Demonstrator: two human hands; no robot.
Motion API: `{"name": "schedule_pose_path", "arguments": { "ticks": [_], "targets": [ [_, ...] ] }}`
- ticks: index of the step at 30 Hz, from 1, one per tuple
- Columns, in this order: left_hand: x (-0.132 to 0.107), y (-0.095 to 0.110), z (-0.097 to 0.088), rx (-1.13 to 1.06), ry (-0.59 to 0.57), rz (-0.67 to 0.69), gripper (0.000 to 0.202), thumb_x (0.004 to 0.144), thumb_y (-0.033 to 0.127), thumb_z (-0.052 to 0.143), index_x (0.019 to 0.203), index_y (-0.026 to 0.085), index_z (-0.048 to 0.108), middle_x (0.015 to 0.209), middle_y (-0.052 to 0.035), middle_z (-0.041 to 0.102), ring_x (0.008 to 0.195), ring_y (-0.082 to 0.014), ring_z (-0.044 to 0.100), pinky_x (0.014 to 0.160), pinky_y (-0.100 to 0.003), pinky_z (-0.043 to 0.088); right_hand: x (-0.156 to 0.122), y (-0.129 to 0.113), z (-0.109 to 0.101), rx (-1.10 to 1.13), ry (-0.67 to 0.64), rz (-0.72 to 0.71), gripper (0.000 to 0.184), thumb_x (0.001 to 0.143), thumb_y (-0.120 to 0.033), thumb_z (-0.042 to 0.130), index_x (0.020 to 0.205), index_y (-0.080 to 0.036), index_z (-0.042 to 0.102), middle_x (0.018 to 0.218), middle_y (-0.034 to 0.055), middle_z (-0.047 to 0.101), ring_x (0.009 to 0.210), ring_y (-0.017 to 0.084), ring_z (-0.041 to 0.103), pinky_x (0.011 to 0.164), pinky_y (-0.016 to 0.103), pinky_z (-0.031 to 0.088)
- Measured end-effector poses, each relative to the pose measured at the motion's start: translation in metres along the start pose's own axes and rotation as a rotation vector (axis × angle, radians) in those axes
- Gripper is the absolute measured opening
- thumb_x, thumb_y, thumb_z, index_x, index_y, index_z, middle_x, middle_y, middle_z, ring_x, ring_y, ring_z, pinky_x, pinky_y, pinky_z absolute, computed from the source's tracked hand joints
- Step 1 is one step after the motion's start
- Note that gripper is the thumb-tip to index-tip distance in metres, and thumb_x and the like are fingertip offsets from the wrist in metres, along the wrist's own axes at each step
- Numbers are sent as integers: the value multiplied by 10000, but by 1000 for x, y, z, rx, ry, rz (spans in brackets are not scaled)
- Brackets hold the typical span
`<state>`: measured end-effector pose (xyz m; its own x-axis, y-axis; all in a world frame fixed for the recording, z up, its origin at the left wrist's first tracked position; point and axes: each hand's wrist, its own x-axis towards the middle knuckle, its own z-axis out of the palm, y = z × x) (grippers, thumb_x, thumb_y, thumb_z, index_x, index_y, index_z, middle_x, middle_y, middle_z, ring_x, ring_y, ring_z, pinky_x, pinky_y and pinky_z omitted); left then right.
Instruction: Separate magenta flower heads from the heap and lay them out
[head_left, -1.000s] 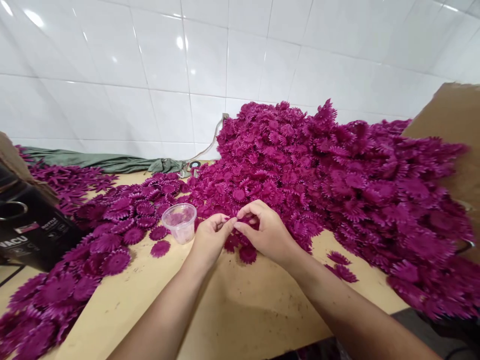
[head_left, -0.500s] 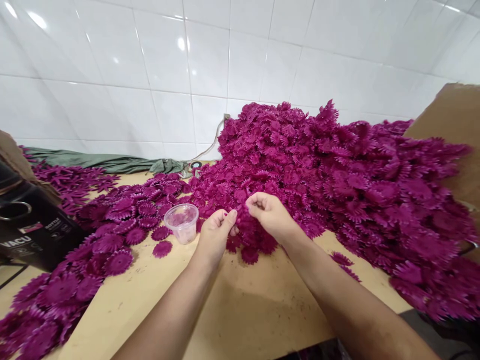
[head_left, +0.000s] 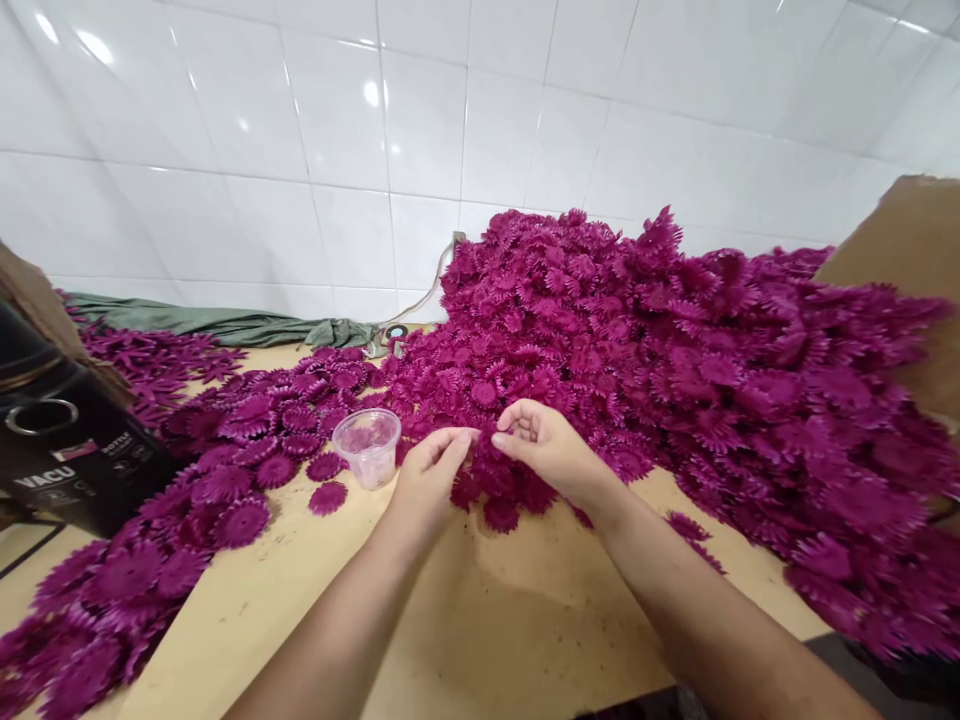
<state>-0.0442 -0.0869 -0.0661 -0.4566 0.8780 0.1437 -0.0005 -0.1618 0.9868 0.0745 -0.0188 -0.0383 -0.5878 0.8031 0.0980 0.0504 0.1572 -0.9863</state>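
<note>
My left hand (head_left: pixel 429 478) and my right hand (head_left: pixel 546 446) meet at the front edge of a big heap of magenta fabric flower petals (head_left: pixel 675 360). Both hands pinch with thumb and fingertips at the same spot, on a magenta petal piece (head_left: pixel 484 448) held between them over the heap's edge. A small clear plastic cup (head_left: pixel 367 446) with pinkish contents stands just left of my left hand on the wooden table (head_left: pixel 480 620).
A flatter spread of magenta petals (head_left: pixel 187 500) covers the table's left side. A black box (head_left: pixel 60 450) sits at the left edge, brown cardboard (head_left: pixel 907 270) at the right. Green cloth (head_left: pixel 217 325) and a cable lie along the white tiled wall.
My right hand moved up from the table into the heap's edge and stayed pinched against my left hand's fingertips. The view shifted slightly.
</note>
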Motion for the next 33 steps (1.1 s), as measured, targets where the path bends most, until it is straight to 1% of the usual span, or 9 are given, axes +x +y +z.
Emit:
{"name": "schedule_pose_path", "arguments": {
  "ticks": [3,7,9,12,18,23,25,28,33],
  "targets": [
    [-1,5,-1,-73,-65,-60,309,589,392,645,780,150,655,811,-57,679,804,-195,585,757,-316,438,-1,6,7,-4,-28,-70,182,591,-149,623,697,-170,477,558,-81,436,511,53,390,518,210,341],
    [-3,8,1,-64,-76,-47,226,531,306,691,700,159,656,689,-16,657,670,-150,557,653,-265,424,-2,5,11,-25,3,-117,223,578,-186,633,697,-180,444,609,-63,450,555,66,416,541,223,354],
    [-2,8,1,-25,-65,-28,144,551,290,671,591,160,624,570,15,590,569,-115,493,580,-240,390,-3,2,12,-68,26,-117,215,582,-174,625,689,-181,439,616,-61,441,550,62,406,535,219,354],
    [0,5,-3,26,-5,-1,223,583,321,643,480,167,520,462,54,447,482,-82,374,497,-220,314,-7,-3,11,-85,-32,-74,231,584,-154,621,732,-183,447,622,-60,442,549,63,410,520,210,360],
    [1,4,-7,44,78,12,407,540,432,696,459,178,387,452,83,323,469,-62,276,463,-207,234,-10,-9,15,-151,-52,-71,158,644,-230,612,710,-170,482,621,-43,473,556,73,432,531,219,366],
    [-2,2,-6,-123,-46,-87,479,556,582,641,497,173,398,482,73,359,493,-67,321,483,-208,266,-6,-7,18,-99,-231,-47,106,656,-235,573,665,-169,491,566,-51,463,521,76,414,523,228,341],
    [-2,2,-5,-153,-56,-82,479,561,584,639,510,173,398,482,76,356,488,-63,314,481,-206,265,-2,-7,15,-103,-175,-80,85,656,-228,555,647,-171,492,534,-61,434,493,73,378,496,225,309],
    [-1,3,-2,-163,-53,-44,440,567,534,663,527,172,417,475,78,383,470,-57,311,468,-200,260,8,-10,7,-131,7,-141,78,646,-205,538,597,-177,485,512,-57,434,485,78,376,491,227,301],
    [2,5,6,-210,-29,-26,309,563,399,693,590,167,491,526,58,496,510,-71,416,515,-199,331,32,-10,2,-198,251,-115,119,644,-199,521,549,-195,449,462,-53,446,439,90,380,470,237,304]
  ]
}}
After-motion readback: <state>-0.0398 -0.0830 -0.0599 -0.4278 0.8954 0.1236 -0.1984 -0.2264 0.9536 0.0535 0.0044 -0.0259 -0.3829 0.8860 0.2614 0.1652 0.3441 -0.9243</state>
